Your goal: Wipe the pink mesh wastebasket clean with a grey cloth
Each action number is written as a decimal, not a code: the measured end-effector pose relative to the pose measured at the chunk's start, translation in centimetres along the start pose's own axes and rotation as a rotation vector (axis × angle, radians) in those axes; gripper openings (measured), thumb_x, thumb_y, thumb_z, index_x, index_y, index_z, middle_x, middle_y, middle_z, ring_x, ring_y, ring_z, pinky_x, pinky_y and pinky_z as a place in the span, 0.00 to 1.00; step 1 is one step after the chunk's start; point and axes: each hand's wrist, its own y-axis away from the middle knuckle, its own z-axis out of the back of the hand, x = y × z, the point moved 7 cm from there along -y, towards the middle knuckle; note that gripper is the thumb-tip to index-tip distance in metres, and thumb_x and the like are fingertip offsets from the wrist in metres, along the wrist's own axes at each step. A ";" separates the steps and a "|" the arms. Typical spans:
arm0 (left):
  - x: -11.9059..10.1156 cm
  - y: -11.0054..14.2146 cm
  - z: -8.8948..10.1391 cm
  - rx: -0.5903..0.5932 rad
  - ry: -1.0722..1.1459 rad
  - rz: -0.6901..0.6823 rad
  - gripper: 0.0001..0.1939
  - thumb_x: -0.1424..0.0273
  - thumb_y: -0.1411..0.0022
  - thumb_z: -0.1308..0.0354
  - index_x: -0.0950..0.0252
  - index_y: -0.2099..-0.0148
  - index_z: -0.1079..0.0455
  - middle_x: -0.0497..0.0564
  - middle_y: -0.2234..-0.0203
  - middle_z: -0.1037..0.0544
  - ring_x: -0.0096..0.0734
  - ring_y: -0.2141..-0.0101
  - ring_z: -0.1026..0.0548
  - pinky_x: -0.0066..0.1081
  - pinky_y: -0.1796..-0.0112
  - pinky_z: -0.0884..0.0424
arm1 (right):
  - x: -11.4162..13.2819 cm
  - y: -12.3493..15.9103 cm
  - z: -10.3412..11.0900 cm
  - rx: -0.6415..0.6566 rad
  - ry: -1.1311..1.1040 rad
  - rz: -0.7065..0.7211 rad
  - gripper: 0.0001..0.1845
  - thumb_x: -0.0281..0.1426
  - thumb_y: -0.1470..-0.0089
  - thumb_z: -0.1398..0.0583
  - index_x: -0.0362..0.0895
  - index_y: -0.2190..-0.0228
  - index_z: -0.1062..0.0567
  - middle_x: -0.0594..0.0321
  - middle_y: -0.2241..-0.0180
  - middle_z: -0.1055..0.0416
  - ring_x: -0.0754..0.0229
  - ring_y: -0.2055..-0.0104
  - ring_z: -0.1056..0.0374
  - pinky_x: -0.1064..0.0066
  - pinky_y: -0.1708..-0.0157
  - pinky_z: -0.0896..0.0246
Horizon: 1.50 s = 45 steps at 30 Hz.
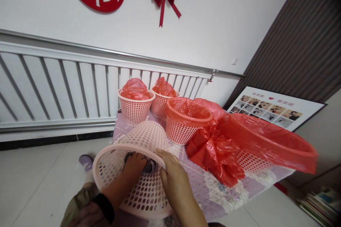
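The right hand [174, 179] clasps the rim of the tipped pink basket [146, 193] at the lower centre of the frame; inside it, the left hand [135, 166] touches a dark item [150, 166], its grip I cannot tell

On the table [199, 188], the tipped basket [151, 133] lay in front of two bag-filled baskets [133, 111] and left of a lined basket [178, 131]. A plastic bundle [213, 152] lay between that one and the rightmost basket [289, 149]. The radiator [86, 90] stood behind the table.
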 end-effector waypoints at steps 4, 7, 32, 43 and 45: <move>0.0 4.8 -1.7 0.092 -0.035 -0.029 0.16 0.77 0.37 0.50 0.61 0.52 0.26 0.57 0.48 0.25 0.52 0.46 0.29 0.55 0.49 0.33 | 0.2 0.0 0.2 -0.019 0.005 0.005 0.28 0.17 0.52 0.50 0.41 0.51 0.25 0.53 0.51 0.23 0.52 0.48 0.28 0.54 0.46 0.31; 0.1 8.3 -2.5 0.145 -0.019 -0.018 0.19 0.76 0.37 0.53 0.56 0.49 0.27 0.55 0.45 0.26 0.51 0.44 0.30 0.55 0.48 0.34 | 0.4 -0.1 0.3 -0.033 0.017 0.006 0.26 0.18 0.50 0.50 0.41 0.52 0.25 0.52 0.53 0.23 0.51 0.49 0.27 0.53 0.48 0.29; -1.3 12.8 -2.5 0.243 0.070 0.023 0.23 0.77 0.38 0.55 0.57 0.46 0.28 0.58 0.43 0.27 0.54 0.42 0.31 0.56 0.49 0.32 | -5.7 8.1 -3.0 -0.380 -0.313 -0.355 0.23 0.25 0.41 0.46 0.43 0.45 0.28 0.54 0.45 0.26 0.54 0.42 0.30 0.58 0.44 0.33; -5.7 12.8 -3.7 0.346 0.252 -0.112 0.20 0.66 0.38 0.46 0.52 0.43 0.30 0.53 0.40 0.29 0.43 0.41 0.31 0.40 0.42 0.34 | 0.6 -0.1 2.4 -0.048 -0.075 0.071 0.29 0.17 0.52 0.49 0.46 0.52 0.23 0.55 0.50 0.23 0.56 0.46 0.28 0.55 0.44 0.33; -4.5 12.2 -3.1 0.283 0.314 -0.114 0.26 0.71 0.45 0.43 0.55 0.42 0.31 0.53 0.40 0.29 0.41 0.42 0.30 0.37 0.41 0.35 | 1.3 -0.9 2.0 0.027 -0.064 0.060 0.29 0.17 0.52 0.49 0.46 0.52 0.24 0.56 0.51 0.23 0.56 0.47 0.28 0.55 0.45 0.33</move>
